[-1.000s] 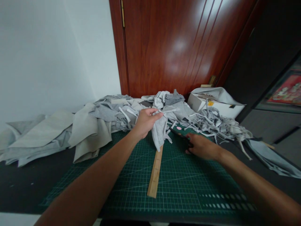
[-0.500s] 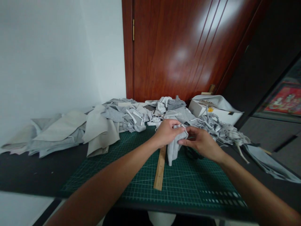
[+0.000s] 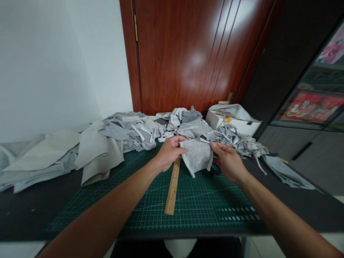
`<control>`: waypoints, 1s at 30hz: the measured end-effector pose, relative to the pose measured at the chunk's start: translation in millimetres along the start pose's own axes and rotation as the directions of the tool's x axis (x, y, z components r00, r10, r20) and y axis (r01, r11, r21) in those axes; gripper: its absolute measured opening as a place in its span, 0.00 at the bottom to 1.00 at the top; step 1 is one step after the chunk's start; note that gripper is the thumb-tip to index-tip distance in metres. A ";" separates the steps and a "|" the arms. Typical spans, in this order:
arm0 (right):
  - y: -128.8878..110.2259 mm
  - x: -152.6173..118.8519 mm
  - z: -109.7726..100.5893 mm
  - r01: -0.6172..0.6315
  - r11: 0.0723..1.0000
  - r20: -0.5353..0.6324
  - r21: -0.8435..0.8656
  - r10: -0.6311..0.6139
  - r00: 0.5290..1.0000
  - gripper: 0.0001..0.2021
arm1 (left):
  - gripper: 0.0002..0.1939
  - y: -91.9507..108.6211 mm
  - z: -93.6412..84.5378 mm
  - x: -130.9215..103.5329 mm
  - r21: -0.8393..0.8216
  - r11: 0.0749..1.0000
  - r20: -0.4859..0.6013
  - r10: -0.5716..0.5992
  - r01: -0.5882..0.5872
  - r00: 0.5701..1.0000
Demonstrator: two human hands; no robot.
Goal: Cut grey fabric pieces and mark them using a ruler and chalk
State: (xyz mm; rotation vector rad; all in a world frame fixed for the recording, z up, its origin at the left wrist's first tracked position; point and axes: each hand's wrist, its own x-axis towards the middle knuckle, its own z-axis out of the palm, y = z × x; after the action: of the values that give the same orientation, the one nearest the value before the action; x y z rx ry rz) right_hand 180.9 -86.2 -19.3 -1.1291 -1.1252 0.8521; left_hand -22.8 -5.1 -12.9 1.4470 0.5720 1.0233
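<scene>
A small light grey cloth piece [image 3: 197,154] hangs spread between my two hands, above the green cutting mat [image 3: 150,208]. My left hand [image 3: 170,152] pinches its upper left corner. At its upper right corner, my right hand [image 3: 228,159] holds the edge between thumb and fingers. A wooden ruler [image 3: 172,190] lies on the mat below and left of the cloth. Behind the cloth's right side sits a dark object [image 3: 212,170], partly hidden, which I cannot make out.
Grey and cream fabric pieces [image 3: 99,154] lie at the left. More scraps [image 3: 190,125] are heaped at the back. A white box [image 3: 233,123] stands back right, with tangled strips [image 3: 242,141] before it and folded grey cloth [image 3: 287,173] at the right.
The cloth was bunched between my hands and now hangs spread out flat. My hands have moved apart. The whole view has shifted, so the table things appear further left.
</scene>
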 end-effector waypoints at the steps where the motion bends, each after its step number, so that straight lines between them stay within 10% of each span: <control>1: 1.9 0.1 2.1 0.005 1.000 -0.015 0.005 -0.005 1.000 0.25 | 0.19 -2.5 0.4 -0.8 -0.009 1.000 -0.016 -0.004 0.003 1.000; 8: 1.8 9.6 13.2 0.090 0.996 -0.069 -0.014 -0.091 0.993 0.25 | 0.29 -2.6 -4.4 -0.9 -0.048 0.997 -0.132 0.051 -0.058 0.990; 18: -85.1 112.4 84.8 0.345 0.936 0.111 -0.068 -0.336 0.935 0.17 | 0.32 91.9 -27.1 49.9 -0.009 0.968 -0.018 0.249 -0.249 0.968; 22: -71.9 127.4 96.1 0.475 0.757 0.279 -0.449 -0.386 0.879 0.20 | 0.20 76.7 -53.2 56.6 0.255 0.941 -0.254 0.287 -0.222 0.924; 30: 0.9 87.6 54.1 0.496 0.578 0.661 -0.648 0.104 0.743 0.26 | 0.20 25.4 -141.5 53.7 0.406 0.914 -0.537 0.257 -0.020 0.803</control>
State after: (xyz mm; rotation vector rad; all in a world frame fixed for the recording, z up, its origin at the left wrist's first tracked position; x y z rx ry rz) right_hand 150.2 9.5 3.1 -1.4042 -2.3692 0.5098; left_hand -121.5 110.1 11.0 1.5178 1.1789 1.5630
